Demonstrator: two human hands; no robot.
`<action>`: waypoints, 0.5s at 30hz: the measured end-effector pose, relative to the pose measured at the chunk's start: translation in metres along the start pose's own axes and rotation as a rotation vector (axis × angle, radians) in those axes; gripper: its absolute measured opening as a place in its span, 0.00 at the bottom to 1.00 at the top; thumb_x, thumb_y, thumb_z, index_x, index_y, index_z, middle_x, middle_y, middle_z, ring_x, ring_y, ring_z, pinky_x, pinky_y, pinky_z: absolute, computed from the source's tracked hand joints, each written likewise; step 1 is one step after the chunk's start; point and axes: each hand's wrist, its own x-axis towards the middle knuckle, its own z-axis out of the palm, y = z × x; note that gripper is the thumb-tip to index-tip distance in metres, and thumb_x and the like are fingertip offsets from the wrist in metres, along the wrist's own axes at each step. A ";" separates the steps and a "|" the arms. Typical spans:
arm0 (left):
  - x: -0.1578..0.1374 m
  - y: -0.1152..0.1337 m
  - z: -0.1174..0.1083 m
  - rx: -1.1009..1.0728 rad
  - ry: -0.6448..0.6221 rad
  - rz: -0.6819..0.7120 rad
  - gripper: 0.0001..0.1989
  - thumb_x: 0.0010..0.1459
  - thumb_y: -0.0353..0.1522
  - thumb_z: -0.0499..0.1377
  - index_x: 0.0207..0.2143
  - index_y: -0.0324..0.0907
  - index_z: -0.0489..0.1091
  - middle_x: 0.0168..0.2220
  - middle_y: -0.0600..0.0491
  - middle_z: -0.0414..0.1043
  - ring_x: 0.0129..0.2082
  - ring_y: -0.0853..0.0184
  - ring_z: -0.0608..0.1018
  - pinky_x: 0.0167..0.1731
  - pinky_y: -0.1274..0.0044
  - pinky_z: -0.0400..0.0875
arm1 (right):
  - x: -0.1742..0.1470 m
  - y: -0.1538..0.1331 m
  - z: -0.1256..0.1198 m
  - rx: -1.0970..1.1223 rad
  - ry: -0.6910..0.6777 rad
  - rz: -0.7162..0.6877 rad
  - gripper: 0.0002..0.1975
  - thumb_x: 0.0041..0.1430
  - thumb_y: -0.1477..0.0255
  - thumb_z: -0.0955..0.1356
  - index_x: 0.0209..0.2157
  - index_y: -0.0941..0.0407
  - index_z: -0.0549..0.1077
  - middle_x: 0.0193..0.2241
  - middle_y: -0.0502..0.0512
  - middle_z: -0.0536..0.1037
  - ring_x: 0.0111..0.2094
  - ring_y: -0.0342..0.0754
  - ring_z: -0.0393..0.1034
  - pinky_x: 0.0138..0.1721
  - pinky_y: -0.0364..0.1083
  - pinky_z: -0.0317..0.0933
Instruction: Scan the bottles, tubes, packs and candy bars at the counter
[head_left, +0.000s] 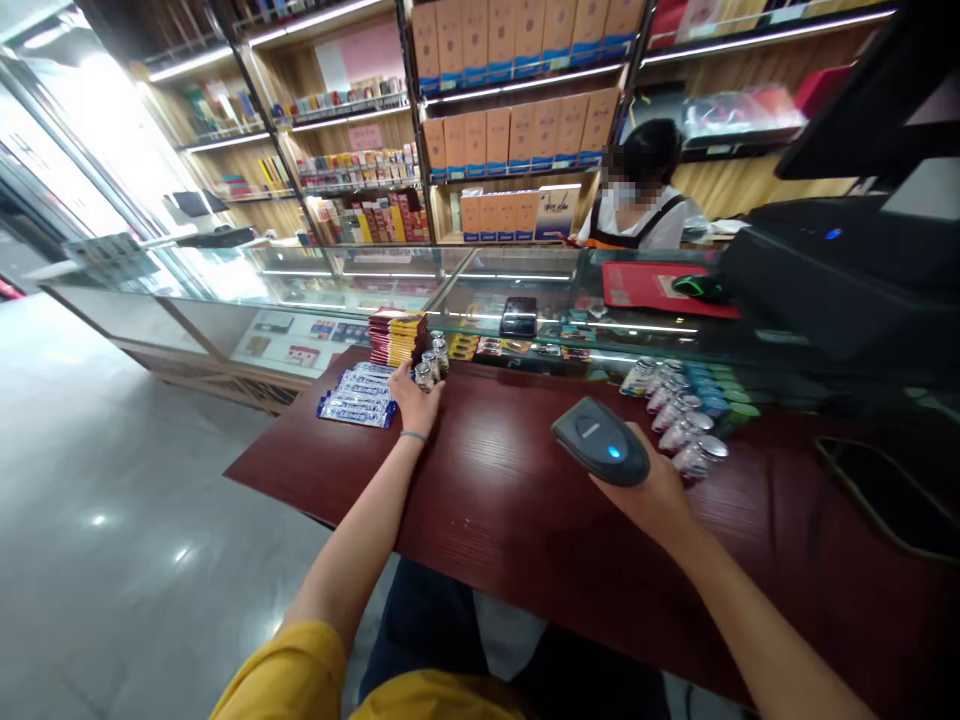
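Note:
My left hand (418, 408) reaches to the small silver-capped jars (425, 374) at the table's far edge. Its thumb and fingers are spread apart at either side of the nearest jar; whether they touch it I cannot tell. Left of that hand lie overlapping blue-and-white packets (356, 396), and behind it rises a stack of red-and-yellow packets (396, 336). Over the table's right half, my right hand (660, 495) is closed around the handle of a dark barcode scanner (602, 442), whose blue light is lit.
Several silver-capped jars (684, 425) stand in a row at the right, beside green-and-blue tubs (716, 388). A phone (889, 495) lies at the far right. Behind the dark red table (495, 520) runs a glass counter (360, 280) with a terminal (847, 270); a person (637, 225) is behind it.

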 end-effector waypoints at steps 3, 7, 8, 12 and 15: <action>-0.001 -0.007 0.004 -0.034 -0.078 0.003 0.34 0.49 0.28 0.68 0.58 0.40 0.61 0.59 0.37 0.60 0.64 0.46 0.59 0.66 0.53 0.48 | -0.003 -0.001 0.007 -0.051 -0.050 -0.005 0.16 0.54 0.64 0.70 0.45 0.49 0.69 0.30 0.51 0.81 0.29 0.56 0.80 0.28 0.47 0.67; -0.001 -0.008 0.003 -0.094 -0.086 -0.013 0.30 0.51 0.25 0.65 0.57 0.40 0.63 0.58 0.38 0.63 0.63 0.48 0.62 0.66 0.56 0.51 | -0.004 0.000 0.011 -0.084 -0.078 0.009 0.20 0.53 0.63 0.70 0.48 0.49 0.69 0.28 0.50 0.81 0.29 0.59 0.81 0.27 0.47 0.66; -0.002 -0.006 0.002 -0.115 -0.073 -0.024 0.30 0.52 0.25 0.65 0.57 0.39 0.64 0.57 0.39 0.64 0.63 0.48 0.63 0.66 0.58 0.52 | -0.004 0.000 0.011 -0.088 -0.081 0.009 0.20 0.53 0.63 0.70 0.49 0.49 0.69 0.28 0.50 0.81 0.30 0.60 0.81 0.27 0.47 0.66; -0.005 0.012 -0.002 -0.327 -0.033 -0.096 0.33 0.55 0.33 0.68 0.62 0.44 0.63 0.62 0.42 0.62 0.63 0.53 0.64 0.63 0.65 0.60 | -0.005 -0.001 0.009 -0.090 -0.066 0.028 0.24 0.54 0.63 0.70 0.52 0.50 0.68 0.32 0.53 0.83 0.33 0.61 0.82 0.29 0.48 0.67; -0.011 0.031 0.000 -0.693 -0.172 -0.246 0.37 0.56 0.37 0.69 0.65 0.51 0.61 0.61 0.47 0.65 0.57 0.58 0.71 0.55 0.70 0.69 | -0.005 -0.002 0.009 -0.133 -0.057 0.002 0.25 0.54 0.65 0.70 0.54 0.50 0.67 0.33 0.54 0.84 0.32 0.60 0.82 0.28 0.48 0.67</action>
